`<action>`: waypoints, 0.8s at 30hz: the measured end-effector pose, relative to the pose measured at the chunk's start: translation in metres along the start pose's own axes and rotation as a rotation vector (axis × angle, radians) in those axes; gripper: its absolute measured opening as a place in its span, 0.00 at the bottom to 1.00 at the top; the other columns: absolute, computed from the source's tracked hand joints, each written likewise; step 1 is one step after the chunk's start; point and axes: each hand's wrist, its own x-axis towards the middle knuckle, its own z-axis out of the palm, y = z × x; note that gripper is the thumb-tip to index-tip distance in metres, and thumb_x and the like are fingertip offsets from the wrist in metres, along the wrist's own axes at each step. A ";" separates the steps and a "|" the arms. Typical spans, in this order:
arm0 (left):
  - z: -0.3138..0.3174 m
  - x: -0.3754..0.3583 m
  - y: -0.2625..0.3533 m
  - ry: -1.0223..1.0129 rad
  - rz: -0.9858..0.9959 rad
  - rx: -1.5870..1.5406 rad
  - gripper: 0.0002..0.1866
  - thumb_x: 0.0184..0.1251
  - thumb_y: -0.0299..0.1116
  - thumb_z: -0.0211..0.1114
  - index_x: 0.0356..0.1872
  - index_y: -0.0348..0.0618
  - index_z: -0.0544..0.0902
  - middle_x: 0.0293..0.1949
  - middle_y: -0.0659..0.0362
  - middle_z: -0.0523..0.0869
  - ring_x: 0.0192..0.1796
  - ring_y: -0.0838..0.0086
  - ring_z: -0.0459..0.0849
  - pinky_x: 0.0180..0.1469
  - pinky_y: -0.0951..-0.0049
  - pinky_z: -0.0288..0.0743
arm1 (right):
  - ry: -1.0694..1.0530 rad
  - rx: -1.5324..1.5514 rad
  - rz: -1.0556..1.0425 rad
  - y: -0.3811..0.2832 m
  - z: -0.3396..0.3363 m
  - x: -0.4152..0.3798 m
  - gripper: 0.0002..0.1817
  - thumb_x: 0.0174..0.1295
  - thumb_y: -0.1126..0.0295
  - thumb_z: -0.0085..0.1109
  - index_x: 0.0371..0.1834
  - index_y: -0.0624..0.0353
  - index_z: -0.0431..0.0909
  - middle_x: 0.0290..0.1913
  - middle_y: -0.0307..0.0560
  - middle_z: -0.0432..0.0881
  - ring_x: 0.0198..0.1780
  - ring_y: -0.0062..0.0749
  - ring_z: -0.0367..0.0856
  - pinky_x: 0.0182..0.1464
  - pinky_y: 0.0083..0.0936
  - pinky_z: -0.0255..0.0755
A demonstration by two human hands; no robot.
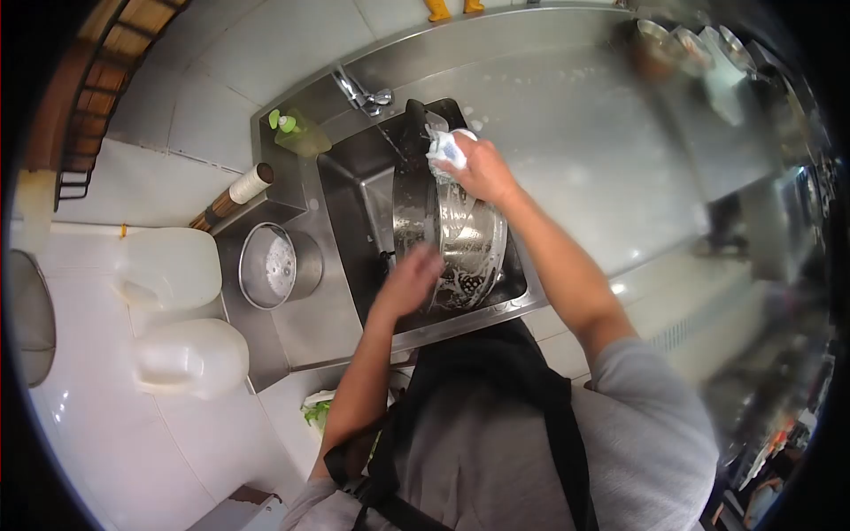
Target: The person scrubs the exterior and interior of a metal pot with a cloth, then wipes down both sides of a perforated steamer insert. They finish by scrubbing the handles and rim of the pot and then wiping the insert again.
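A large metal pot (465, 230), streaked with soap suds, lies tilted on its side in the sink (351, 173). My right hand (487, 170) is closed round a white, foamy cloth (446, 152) with a bluish patch, pressed against the pot's far end beside its dark handle (415, 117). At the near side of the pot is my left hand (413, 281), its fingers right at the wall and smeared by motion.
Behind the sink stands a chrome tap (361, 93), with a green-topped soap bottle (297, 133) to its left. A smaller metal pot (282, 265) sits on the left ledge. White plastic jugs (190, 358) are further left; metal bowls (653, 40) line the far right.
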 end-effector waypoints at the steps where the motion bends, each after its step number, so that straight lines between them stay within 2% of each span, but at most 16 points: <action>1: -0.015 0.022 -0.003 -0.020 -0.198 -0.277 0.17 0.77 0.45 0.53 0.45 0.38 0.75 0.42 0.58 0.84 0.41 0.73 0.82 0.39 0.68 0.75 | 0.020 -0.049 -0.007 -0.001 0.001 -0.005 0.21 0.59 0.57 0.67 0.43 0.62 0.75 0.39 0.60 0.83 0.43 0.62 0.79 0.45 0.49 0.73; 3: -0.036 0.083 0.040 0.318 -0.265 -0.543 0.23 0.79 0.50 0.46 0.58 0.42 0.76 0.43 0.57 0.83 0.42 0.77 0.80 0.40 0.74 0.75 | 0.038 -0.051 -0.010 -0.001 0.002 -0.016 0.19 0.58 0.58 0.67 0.42 0.61 0.75 0.38 0.60 0.83 0.43 0.61 0.80 0.45 0.49 0.73; 4: -0.044 0.115 0.063 0.369 -0.274 -0.400 0.26 0.77 0.52 0.49 0.60 0.39 0.75 0.43 0.53 0.83 0.45 0.70 0.82 0.46 0.69 0.76 | 0.049 -0.068 -0.026 -0.002 0.003 -0.023 0.18 0.57 0.59 0.68 0.41 0.60 0.76 0.37 0.59 0.83 0.42 0.61 0.80 0.44 0.49 0.74; 5: -0.040 0.147 0.052 0.386 -0.112 -0.148 0.32 0.73 0.55 0.54 0.62 0.34 0.72 0.48 0.45 0.82 0.51 0.57 0.82 0.56 0.64 0.75 | 0.049 -0.050 -0.008 -0.002 0.004 -0.031 0.18 0.57 0.59 0.68 0.41 0.60 0.76 0.37 0.59 0.83 0.42 0.61 0.80 0.44 0.49 0.74; 6: -0.033 0.165 0.082 0.373 -0.139 0.233 0.37 0.69 0.55 0.58 0.64 0.29 0.69 0.55 0.35 0.76 0.57 0.44 0.77 0.64 0.60 0.69 | 0.048 -0.065 -0.040 -0.001 0.004 -0.036 0.16 0.55 0.63 0.68 0.41 0.60 0.76 0.37 0.59 0.82 0.42 0.61 0.79 0.45 0.48 0.74; 7: -0.017 0.169 0.098 0.341 -0.165 0.436 0.33 0.67 0.45 0.59 0.64 0.28 0.68 0.60 0.28 0.68 0.60 0.39 0.73 0.64 0.57 0.69 | 0.047 -0.087 -0.072 0.002 0.003 -0.041 0.15 0.53 0.67 0.68 0.40 0.60 0.76 0.37 0.60 0.82 0.43 0.61 0.79 0.46 0.48 0.74; 9: 0.003 0.175 0.091 0.250 -0.175 0.458 0.30 0.65 0.33 0.57 0.66 0.29 0.65 0.61 0.26 0.65 0.61 0.36 0.72 0.65 0.55 0.67 | 0.084 -0.030 -0.073 0.019 0.002 -0.053 0.15 0.51 0.71 0.67 0.41 0.60 0.76 0.37 0.60 0.82 0.43 0.61 0.79 0.47 0.47 0.74; 11: 0.012 0.185 0.090 0.192 -0.193 0.458 0.30 0.63 0.30 0.56 0.67 0.30 0.63 0.61 0.26 0.65 0.61 0.37 0.72 0.66 0.55 0.67 | 0.155 0.029 -0.061 0.037 -0.004 -0.062 0.15 0.49 0.75 0.65 0.41 0.59 0.77 0.38 0.59 0.82 0.44 0.60 0.79 0.48 0.46 0.74; 13: 0.017 0.189 0.097 0.144 -0.192 0.445 0.31 0.62 0.26 0.55 0.68 0.30 0.61 0.61 0.26 0.65 0.62 0.37 0.72 0.66 0.55 0.67 | 0.010 0.109 -0.237 0.052 -0.032 -0.056 0.17 0.47 0.79 0.64 0.43 0.59 0.77 0.40 0.58 0.82 0.46 0.58 0.79 0.50 0.46 0.74; 14: 0.015 0.189 0.099 0.144 -0.215 0.420 0.32 0.61 0.26 0.55 0.68 0.31 0.60 0.62 0.27 0.65 0.62 0.38 0.72 0.66 0.56 0.66 | -0.192 0.142 -0.203 0.073 -0.036 -0.049 0.18 0.49 0.78 0.65 0.45 0.57 0.79 0.42 0.55 0.83 0.48 0.56 0.80 0.50 0.44 0.74; 17: 0.011 0.189 0.095 0.142 -0.227 0.411 0.33 0.61 0.25 0.55 0.69 0.32 0.59 0.62 0.29 0.66 0.63 0.41 0.71 0.67 0.58 0.65 | -0.369 0.123 -0.131 0.099 -0.064 -0.043 0.18 0.50 0.75 0.68 0.47 0.56 0.80 0.43 0.54 0.84 0.49 0.53 0.82 0.51 0.40 0.75; 18: 0.010 0.190 0.095 0.153 -0.219 0.407 0.32 0.60 0.25 0.55 0.68 0.31 0.60 0.62 0.29 0.66 0.63 0.41 0.71 0.67 0.58 0.64 | -0.400 0.148 -0.106 0.097 -0.074 -0.042 0.19 0.54 0.69 0.70 0.50 0.56 0.80 0.46 0.55 0.84 0.49 0.51 0.82 0.53 0.37 0.75; 21: 0.013 0.197 0.089 0.184 -0.189 0.407 0.31 0.60 0.25 0.55 0.67 0.31 0.61 0.61 0.30 0.67 0.62 0.41 0.71 0.67 0.58 0.64 | -0.218 0.247 -0.103 0.070 -0.056 -0.044 0.26 0.57 0.62 0.70 0.59 0.55 0.76 0.52 0.56 0.81 0.51 0.51 0.82 0.52 0.36 0.75; 22: 0.014 0.197 0.087 0.200 -0.172 0.423 0.30 0.60 0.25 0.55 0.66 0.30 0.62 0.60 0.31 0.67 0.62 0.41 0.71 0.66 0.57 0.65 | -0.113 0.223 -0.205 0.062 -0.036 -0.043 0.30 0.60 0.56 0.68 0.63 0.55 0.73 0.56 0.58 0.79 0.55 0.51 0.79 0.57 0.38 0.73; 23: 0.014 0.199 0.083 0.196 -0.174 0.423 0.30 0.60 0.25 0.55 0.66 0.30 0.62 0.60 0.31 0.67 0.62 0.41 0.71 0.66 0.57 0.65 | -0.095 0.217 -0.190 0.051 -0.019 -0.036 0.23 0.59 0.56 0.68 0.50 0.60 0.77 0.50 0.57 0.80 0.51 0.57 0.77 0.55 0.43 0.71; 24: 0.012 0.201 0.082 0.197 -0.149 0.402 0.30 0.59 0.25 0.55 0.65 0.30 0.63 0.60 0.31 0.68 0.62 0.41 0.71 0.66 0.57 0.65 | -0.022 0.246 -0.179 0.049 -0.012 -0.040 0.22 0.59 0.57 0.68 0.49 0.60 0.78 0.51 0.56 0.79 0.52 0.57 0.76 0.56 0.42 0.70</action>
